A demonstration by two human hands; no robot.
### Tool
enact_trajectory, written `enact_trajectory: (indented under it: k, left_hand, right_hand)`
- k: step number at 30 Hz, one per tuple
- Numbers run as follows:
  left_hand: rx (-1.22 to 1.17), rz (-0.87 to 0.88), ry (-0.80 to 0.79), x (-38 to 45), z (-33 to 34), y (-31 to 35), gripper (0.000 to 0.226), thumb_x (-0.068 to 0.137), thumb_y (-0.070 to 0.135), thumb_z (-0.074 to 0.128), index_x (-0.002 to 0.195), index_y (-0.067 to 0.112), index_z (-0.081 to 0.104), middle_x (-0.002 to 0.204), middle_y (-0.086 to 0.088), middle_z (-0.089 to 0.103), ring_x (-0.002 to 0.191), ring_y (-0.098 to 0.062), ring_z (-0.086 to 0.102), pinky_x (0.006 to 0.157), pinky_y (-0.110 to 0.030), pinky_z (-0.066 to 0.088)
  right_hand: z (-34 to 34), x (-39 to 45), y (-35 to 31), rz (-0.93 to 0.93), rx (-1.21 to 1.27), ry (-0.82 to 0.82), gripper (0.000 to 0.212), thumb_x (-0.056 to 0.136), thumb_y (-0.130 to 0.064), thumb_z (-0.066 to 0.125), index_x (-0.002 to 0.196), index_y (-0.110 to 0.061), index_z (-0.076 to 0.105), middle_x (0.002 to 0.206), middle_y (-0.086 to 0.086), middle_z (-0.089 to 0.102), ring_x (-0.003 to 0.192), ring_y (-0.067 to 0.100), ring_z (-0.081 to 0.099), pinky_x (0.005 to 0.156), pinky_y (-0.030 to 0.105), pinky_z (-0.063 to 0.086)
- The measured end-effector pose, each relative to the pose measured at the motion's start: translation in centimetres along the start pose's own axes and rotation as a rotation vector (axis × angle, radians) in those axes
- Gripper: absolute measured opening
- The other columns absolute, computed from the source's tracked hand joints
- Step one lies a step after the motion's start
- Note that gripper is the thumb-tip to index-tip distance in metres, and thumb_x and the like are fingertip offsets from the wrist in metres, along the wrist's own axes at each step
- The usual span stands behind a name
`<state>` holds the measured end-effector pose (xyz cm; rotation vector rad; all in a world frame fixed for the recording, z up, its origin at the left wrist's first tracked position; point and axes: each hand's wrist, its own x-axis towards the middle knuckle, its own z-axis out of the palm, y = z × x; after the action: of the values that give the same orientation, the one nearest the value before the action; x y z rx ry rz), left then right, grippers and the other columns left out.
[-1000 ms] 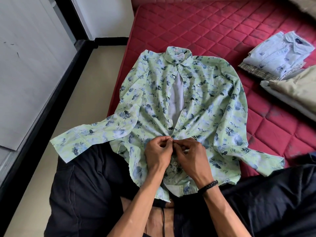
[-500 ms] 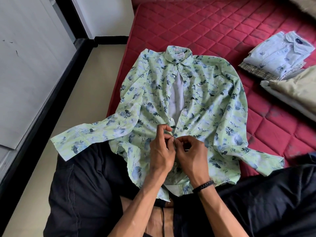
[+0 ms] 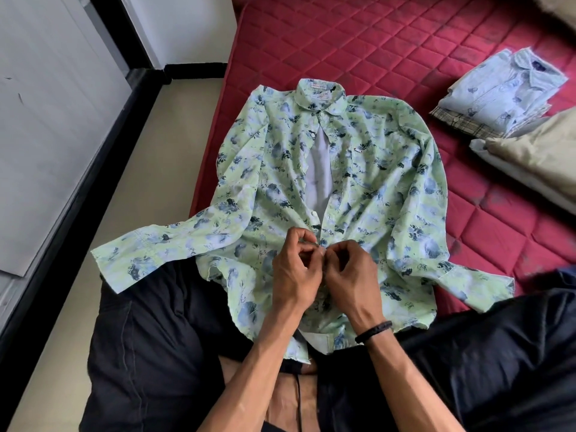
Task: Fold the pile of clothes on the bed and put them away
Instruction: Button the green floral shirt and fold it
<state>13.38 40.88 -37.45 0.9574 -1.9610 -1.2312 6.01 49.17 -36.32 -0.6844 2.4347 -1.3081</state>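
Item: green floral shirt (image 3: pixel 367 169), lying face up at frame centre on the red quilted mattress (image 3: pixel 389 42), collar toward the top of the frame, hem draped over my lap at the bottom.

Change logged: against the views of a second and half a second ago, my two hands have crept a little up the placket, and the white gap of open front above them looks shorter. I read this as one more lower button closed or closing; the upper front under the collar button is still open, so buttoning is unfinished and folding has not begun.

Hands: left hand (image 3: pixel 296 269) and right hand (image 3: pixel 352 272) meet at centre frame, knuckles touching, each pinching a front edge of the shirt. The button itself is hidden behind the fingertips.

Edges: the left sleeve (image 3: pixel 149 254) overhangs the mattress edge above the floor (image 3: pixel 124 188) at centre left; the right sleeve (image 3: pixel 461 282) lies on the mattress at centre right.

Room: bare mattress above the collar, upper centre. At upper right, a folded blue shirt stack (image 3: pixel 498 92) and a beige folded garment (image 3: pixel 536 151), well apart from the shirt in hand.
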Motion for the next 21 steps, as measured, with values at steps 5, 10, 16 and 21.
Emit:
enact_trajectory:
  k: [5,10,16,21]
  left_hand:
    - [-0.154,-0.272,0.014,0.4,-0.4,-0.6,0.016,0.087,0.019,0.082,0.095,0.033,0.077,0.087,0.011,0.079,0.08,-0.004,0.075,0.078,-0.037,0.063]
    - [-0.096,-0.211,0.058,0.2,-0.1,-0.2,0.025,0.09,0.008,0.076,0.103,0.03,0.075,0.084,0.009,0.077,0.081,-0.003,0.073,0.077,-0.032,0.06]
    - [-0.547,-0.539,0.134,0.0,0.4,0.2,0.024,0.092,-0.006,0.068,0.101,0.015,0.063,0.085,-0.01,0.078,0.076,-0.018,0.071,0.078,-0.038,0.058]
    - [-0.806,-0.738,0.084,0.3,0.1,0.3,0.026,0.09,-0.008,0.07,0.097,0.016,0.062,0.083,-0.011,0.073,0.07,-0.024,0.065,0.068,-0.036,0.055]
  right_hand:
    - [0.8,-0.5,-0.1,-0.182,-0.2,0.097,0.011,0.097,-0.023,0.063,0.089,-0.017,0.059,0.079,-0.001,0.066,0.068,0.023,0.059,0.061,0.038,0.044]
    - [1.0,-0.3,-0.1,-0.179,-0.229,0.051,0.015,0.095,-0.029,0.064,0.088,-0.016,0.061,0.079,0.0,0.067,0.068,0.023,0.06,0.06,0.037,0.041]
    - [1.2,-0.5,-0.6,-0.15,-0.179,0.046,0.013,0.093,-0.026,0.067,0.086,-0.017,0.061,0.074,-0.003,0.065,0.065,0.018,0.058,0.06,0.035,0.043]
    - [0.0,0.5,-0.8,0.445,0.665,-0.174,0.02,0.098,-0.01,0.065,0.08,-0.002,0.068,0.066,0.015,0.062,0.056,0.014,0.053,0.053,0.025,0.047]
